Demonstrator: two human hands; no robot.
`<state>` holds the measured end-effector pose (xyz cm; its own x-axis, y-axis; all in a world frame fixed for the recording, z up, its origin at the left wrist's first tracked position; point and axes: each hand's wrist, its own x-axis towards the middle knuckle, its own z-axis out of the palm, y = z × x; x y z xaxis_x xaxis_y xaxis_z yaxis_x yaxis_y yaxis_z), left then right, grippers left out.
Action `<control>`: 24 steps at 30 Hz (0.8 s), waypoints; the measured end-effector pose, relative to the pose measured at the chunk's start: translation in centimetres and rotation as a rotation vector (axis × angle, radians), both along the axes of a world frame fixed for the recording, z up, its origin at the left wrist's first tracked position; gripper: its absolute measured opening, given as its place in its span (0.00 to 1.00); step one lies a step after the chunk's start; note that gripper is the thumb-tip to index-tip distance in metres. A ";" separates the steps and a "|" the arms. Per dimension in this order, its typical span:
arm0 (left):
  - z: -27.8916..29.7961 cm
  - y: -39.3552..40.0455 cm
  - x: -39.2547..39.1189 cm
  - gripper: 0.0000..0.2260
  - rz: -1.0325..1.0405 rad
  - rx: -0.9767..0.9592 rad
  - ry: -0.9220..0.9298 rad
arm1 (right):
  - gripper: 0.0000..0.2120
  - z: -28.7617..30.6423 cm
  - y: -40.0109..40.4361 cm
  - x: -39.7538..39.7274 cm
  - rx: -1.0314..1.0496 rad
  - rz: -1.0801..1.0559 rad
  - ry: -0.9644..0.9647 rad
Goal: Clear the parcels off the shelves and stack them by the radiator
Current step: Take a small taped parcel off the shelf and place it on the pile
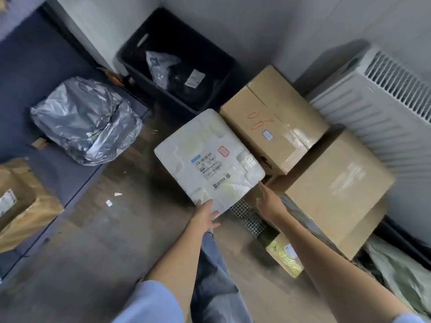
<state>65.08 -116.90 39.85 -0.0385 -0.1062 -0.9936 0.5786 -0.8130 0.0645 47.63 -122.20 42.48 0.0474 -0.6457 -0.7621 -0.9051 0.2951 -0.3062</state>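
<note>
Both of my forearms reach down and forward over the wooden floor [98, 252]. With my left hand [205, 214] I touch the near corner of the white foam box [207, 159], fingers straight and spread against its edge. Just to the right, my right hand [268, 203] is also relaxed and holds nothing, its fingertips pointing at the box's right-hand corner; I cannot tell whether they touch it. That foam box, shipping label up, sits low on the floor, pressed against a cardboard box marked in red [275, 122]. A second, plainer cardboard box [333, 190] stands beside that one, nearer to me, and both lie along the white radiator [384, 101]. A small yellow parcel [284, 257] sits under my right forearm. Beyond the foam box stands a black bin [217, 66] in the corner. On the blue shelf [30, 73] to my left rest a silver-grey bagged parcel [86, 120] and a brown taped parcel [25, 203].
</note>
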 end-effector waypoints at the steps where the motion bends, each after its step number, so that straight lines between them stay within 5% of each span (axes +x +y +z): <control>1: 0.7 -0.2 0.0 0.25 -0.063 -0.021 -0.003 | 0.30 0.4 -0.3 0.2 0.006 0.005 0.003; 5: 3.2 -0.8 1.6 0.20 -0.359 -0.093 -0.054 | 0.28 2.1 -2.0 3.3 -0.007 0.077 -0.010; 10: 7.0 -0.3 6.1 0.14 -0.420 -0.214 -0.118 | 0.26 4.5 -1.9 8.2 -0.002 0.219 0.006; 17: 14.5 7.7 17.1 0.19 -0.330 -0.249 -0.250 | 0.23 11.2 1.4 16.5 0.068 0.471 0.051; 24: 24.4 19.0 31.2 0.19 -0.076 -0.357 -0.522 | 0.19 23.4 5.2 31.0 -0.183 0.657 -0.054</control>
<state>96.29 -97.91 64.25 0.4204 -0.4504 -0.7876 0.3394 -0.7270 0.5969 78.59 -117.04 65.91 0.5080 -0.5881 -0.6294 -0.8609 -0.3707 -0.3484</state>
